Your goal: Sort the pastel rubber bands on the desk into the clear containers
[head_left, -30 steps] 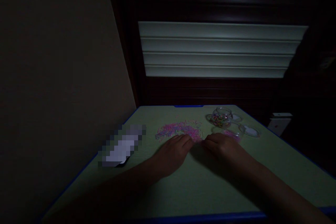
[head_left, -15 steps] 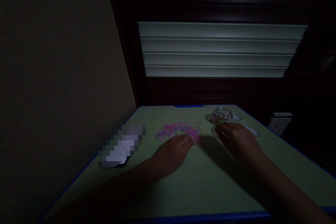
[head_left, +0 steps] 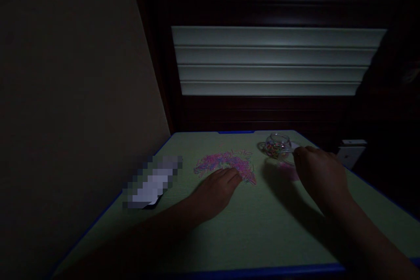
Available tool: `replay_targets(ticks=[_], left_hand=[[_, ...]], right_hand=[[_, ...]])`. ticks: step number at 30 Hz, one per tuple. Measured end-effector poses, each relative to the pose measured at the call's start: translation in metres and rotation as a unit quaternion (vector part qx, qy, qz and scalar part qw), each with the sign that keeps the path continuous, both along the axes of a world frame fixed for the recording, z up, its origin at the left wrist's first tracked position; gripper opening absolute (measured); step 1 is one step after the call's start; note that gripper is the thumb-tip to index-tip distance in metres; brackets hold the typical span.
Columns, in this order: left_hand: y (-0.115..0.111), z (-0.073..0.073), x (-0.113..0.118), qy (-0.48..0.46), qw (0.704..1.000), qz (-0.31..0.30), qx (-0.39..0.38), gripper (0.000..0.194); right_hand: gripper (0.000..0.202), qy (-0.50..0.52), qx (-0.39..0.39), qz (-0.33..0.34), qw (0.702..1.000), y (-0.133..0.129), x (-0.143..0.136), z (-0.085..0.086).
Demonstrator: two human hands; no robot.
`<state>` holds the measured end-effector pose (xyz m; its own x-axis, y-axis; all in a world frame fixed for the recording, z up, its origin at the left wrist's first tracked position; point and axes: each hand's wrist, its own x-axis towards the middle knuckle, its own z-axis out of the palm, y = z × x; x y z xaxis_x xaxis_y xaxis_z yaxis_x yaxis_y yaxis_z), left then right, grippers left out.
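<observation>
A curved heap of small pink and purple bands (head_left: 226,160) lies on the green table (head_left: 259,227). My left hand (head_left: 219,190) rests at the near edge of the heap, its fingers bent together; what they hold, if anything, is hidden. Farther right, my right hand (head_left: 320,175) is raised over the table, its fingers pinched on a clear round lid (head_left: 287,156). Just behind the lid stands a glass jar (head_left: 277,143), open at the top, with multicoloured bands inside. A pinkish patch shows on the table below the lid.
At the left edge of the table lies a pixelated, whitish flat object (head_left: 152,183). A wall (head_left: 82,96) rises on the left and a dark panelled front stands behind. White boxes (head_left: 351,153) are beyond the right edge.
My right hand has moved right, away from the heap, and the clear lid that lay on the table at the right is now lifted in its fingers. My left hand has hardly moved.
</observation>
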<state>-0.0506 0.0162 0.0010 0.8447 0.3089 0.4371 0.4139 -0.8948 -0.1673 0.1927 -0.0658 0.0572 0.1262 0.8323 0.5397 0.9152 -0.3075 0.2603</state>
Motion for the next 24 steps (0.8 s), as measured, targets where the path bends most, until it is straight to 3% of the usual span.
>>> replay_targets(ticks=[10, 24], left_hand=[[0.0004, -0.0011, -0.0009, -0.002, 1.0, -0.003, 0.014, 0.021], [-0.0005, -0.0001, -0.0004, 0.009, 1.0, 0.001, 0.007, 0.019]], right_hand=[[0.021, -0.002, -0.004, -0.016, 1.0, 0.0002, 0.0025, -0.0012], [0.025, 0.003, 0.007, 0.011, 1.0, 0.0031, 0.0022, -0.0056]])
